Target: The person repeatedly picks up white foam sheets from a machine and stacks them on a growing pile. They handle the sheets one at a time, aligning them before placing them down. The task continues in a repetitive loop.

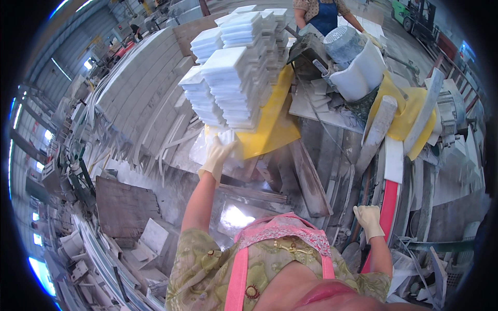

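My left hand point(218, 154), in a pale rubber glove, reaches forward to a low pile of white stone tiles point(226, 137). Its fingers close on the near edge of these tiles, partly hidden by the hand's back. Just behind rise tall stacks of white tiles point(228, 67), standing on a yellow sheet point(277, 127). My right hand point(368, 217), gloved alike, is curled into a fist at the right, with no object showing in it. Beside it runs a long red strip point(388, 202), with a white strip point(393, 159) at its far end.
A motor point(344, 43) with a white curved guard point(360, 75) stands at the far right. Yellow sheeting point(415, 114) drapes over posts. Another person in a blue apron point(326, 16) works beyond. Long slabs point(142, 78) lie at the left, a green forklift point(410, 14) at the back.
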Demonstrator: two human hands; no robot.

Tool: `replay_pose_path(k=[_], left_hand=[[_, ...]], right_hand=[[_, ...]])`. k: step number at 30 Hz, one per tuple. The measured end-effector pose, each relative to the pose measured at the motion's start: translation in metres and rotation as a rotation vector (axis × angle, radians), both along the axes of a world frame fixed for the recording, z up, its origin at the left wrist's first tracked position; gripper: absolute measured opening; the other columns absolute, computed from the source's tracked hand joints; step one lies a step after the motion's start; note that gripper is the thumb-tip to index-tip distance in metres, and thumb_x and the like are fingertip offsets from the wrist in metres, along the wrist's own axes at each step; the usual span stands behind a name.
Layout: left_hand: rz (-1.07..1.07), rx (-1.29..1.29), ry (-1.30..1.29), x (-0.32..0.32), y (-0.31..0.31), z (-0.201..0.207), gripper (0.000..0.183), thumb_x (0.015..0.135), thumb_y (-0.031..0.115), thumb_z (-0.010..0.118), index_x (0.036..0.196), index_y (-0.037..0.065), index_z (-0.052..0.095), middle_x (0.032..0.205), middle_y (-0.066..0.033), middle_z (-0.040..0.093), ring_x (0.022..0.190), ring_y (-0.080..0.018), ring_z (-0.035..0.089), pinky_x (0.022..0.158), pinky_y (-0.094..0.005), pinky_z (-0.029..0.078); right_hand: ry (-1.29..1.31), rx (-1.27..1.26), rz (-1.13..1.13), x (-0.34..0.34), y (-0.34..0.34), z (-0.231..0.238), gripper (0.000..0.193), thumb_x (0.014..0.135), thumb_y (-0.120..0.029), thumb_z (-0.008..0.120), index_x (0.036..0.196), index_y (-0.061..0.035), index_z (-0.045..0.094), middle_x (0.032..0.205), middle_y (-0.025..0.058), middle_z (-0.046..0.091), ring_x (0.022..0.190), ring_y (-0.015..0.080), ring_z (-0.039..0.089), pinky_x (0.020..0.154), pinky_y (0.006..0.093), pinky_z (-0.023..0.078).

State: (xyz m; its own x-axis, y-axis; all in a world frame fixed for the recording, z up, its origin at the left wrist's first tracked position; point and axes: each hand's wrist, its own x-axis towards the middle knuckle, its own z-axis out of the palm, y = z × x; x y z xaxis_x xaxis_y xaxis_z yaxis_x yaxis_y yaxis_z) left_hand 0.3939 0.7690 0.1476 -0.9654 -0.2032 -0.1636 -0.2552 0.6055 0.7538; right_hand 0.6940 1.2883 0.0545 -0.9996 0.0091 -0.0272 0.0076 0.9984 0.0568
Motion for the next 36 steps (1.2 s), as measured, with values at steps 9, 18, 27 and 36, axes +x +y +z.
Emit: replay_pose_path(k=[9, 18, 27, 36], left_hand=[[-0.056, 0.243, 0.060, 0.041, 0.012, 0.024, 0.079, 0.085, 0.034, 0.074, 0.149, 0.004, 0.039, 0.137, -0.0257, 0.055, 0.122, -0.0377, 0.058, 0.099, -0.0446, 0.049], [-0.177, 0.340, 0.117, 0.027, 0.006, 0.015, 0.087, 0.084, 0.031, 0.076, 0.154, 0.003, 0.033, 0.139, -0.0230, 0.050, 0.118, -0.0333, 0.058, 0.090, -0.0444, 0.053], [-0.099, 0.275, 0.081, 0.007, 0.003, 0.007, 0.094, 0.079, 0.025, 0.080, 0.151, -0.011, 0.031, 0.141, -0.0283, 0.049, 0.120, -0.0348, 0.058, 0.095, -0.0416, 0.052], [-0.111, 0.208, 0.080, 0.008, -0.001, 0.006, 0.103, 0.077, 0.032, 0.083, 0.153, -0.011, 0.027, 0.145, -0.0311, 0.046, 0.128, -0.0374, 0.053, 0.101, -0.0419, 0.049]], right_hand=[[-0.031, -0.066, -0.029, 0.000, -0.005, 0.008, 0.046, 0.097, -0.039, 0.051, 0.067, -0.0120, 0.072, 0.070, 0.0133, 0.071, 0.068, 0.0336, 0.070, 0.070, 0.0487, 0.051], [0.098, -0.029, 0.011, 0.004, -0.001, -0.004, 0.048, 0.097, -0.042, 0.055, 0.059, -0.0160, 0.068, 0.062, 0.0095, 0.068, 0.060, 0.0318, 0.069, 0.062, 0.0466, 0.051], [0.115, -0.064, 0.010, 0.003, 0.002, -0.012, 0.048, 0.096, -0.042, 0.056, 0.059, -0.0156, 0.068, 0.061, 0.0093, 0.067, 0.060, 0.0333, 0.068, 0.064, 0.0460, 0.052], [-0.050, -0.085, -0.040, 0.000, -0.001, 0.000, 0.047, 0.098, -0.042, 0.050, 0.069, -0.0132, 0.074, 0.070, 0.0134, 0.072, 0.068, 0.0341, 0.071, 0.070, 0.0485, 0.053]])
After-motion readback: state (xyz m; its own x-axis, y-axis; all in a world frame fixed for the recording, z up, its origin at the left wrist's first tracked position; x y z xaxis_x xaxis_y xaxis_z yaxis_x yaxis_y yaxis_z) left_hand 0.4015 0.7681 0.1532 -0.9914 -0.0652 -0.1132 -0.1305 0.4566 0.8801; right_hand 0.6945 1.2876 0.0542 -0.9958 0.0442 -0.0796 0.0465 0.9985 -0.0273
